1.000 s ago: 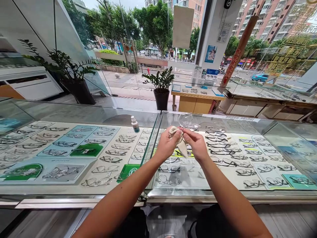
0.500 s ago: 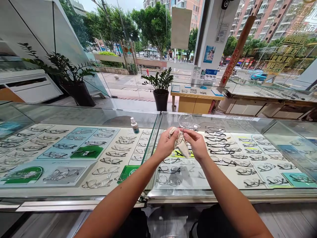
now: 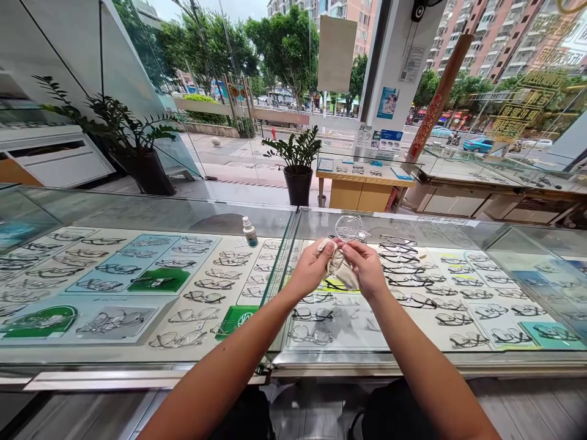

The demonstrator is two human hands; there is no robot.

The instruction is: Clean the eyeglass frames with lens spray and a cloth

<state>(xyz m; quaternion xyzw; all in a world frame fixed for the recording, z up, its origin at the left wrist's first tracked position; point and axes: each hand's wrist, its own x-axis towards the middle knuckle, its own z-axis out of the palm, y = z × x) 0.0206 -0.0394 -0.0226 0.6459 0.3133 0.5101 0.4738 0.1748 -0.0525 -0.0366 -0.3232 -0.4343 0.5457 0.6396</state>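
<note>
Both of my hands meet above the glass counter (image 3: 413, 220). My left hand (image 3: 308, 269) pinches a beige cleaning cloth (image 3: 342, 274) around part of a pair of clear-framed glasses (image 3: 349, 228). My right hand (image 3: 368, 266) grips the same cloth and glasses from the other side. One clear lens sticks up above my fingers; the rest of the frame is hidden in the cloth.
A small white bottle (image 3: 250, 231) with a teal label stands on the counter top to the left. Under the glass lie several rows of spectacle frames (image 3: 206, 284) on trays. Potted plants (image 3: 298, 160) and a second display table (image 3: 364, 183) stand behind.
My hands have closed in slightly and bunched the cloth tighter around the glasses. The clear lens now stands a little higher above my fingers.
</note>
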